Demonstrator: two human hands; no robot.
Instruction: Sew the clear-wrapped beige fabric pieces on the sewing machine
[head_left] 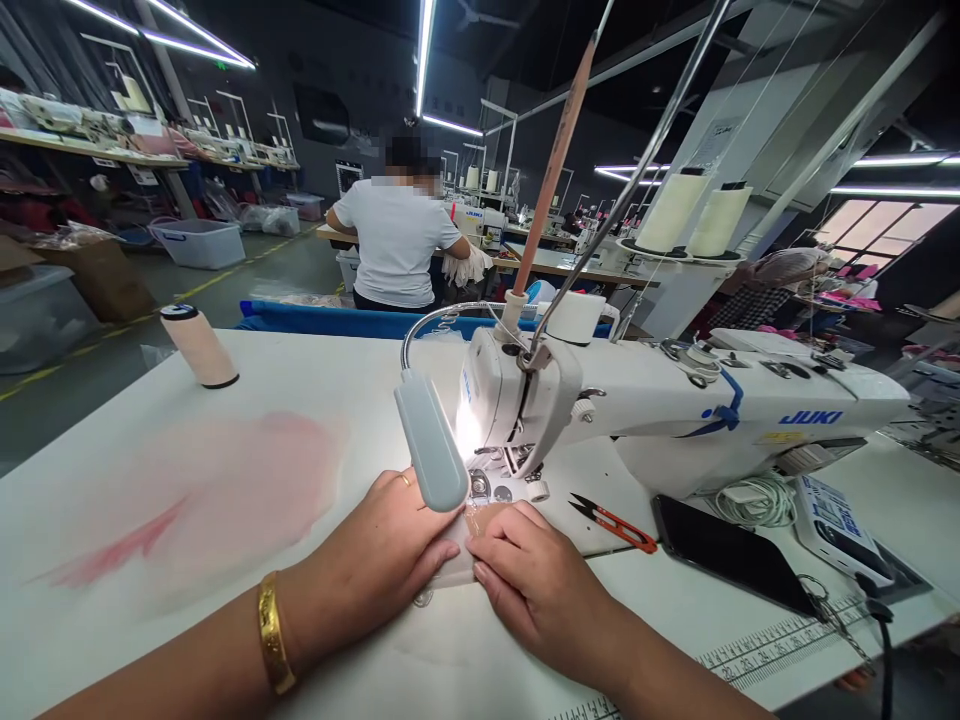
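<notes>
A small piece of tan fabric (484, 517) lies at the needle plate of a white sewing machine (637, 385). My right hand (536, 575) has its fingers curled together on the fabric's near edge, thumb beneath. On the other side, my left hand (382, 545) rests flat beside the plate with its thumb apart. A grey lamp head (431, 440) on a bendy metal neck hides some of the left fingertips. Bright light falls around the needle area, where the presser foot is only partly visible. Orange thread snips (615, 522) lie to the right of my right hand.
A black phone (731, 555), a coiled white cable (754, 500) and a white box-shaped device (840, 530) lie at the right. A peach thread cone (199, 347) stands at the table's far left. Ahead, a person in a white shirt (397, 240) sits at another machine.
</notes>
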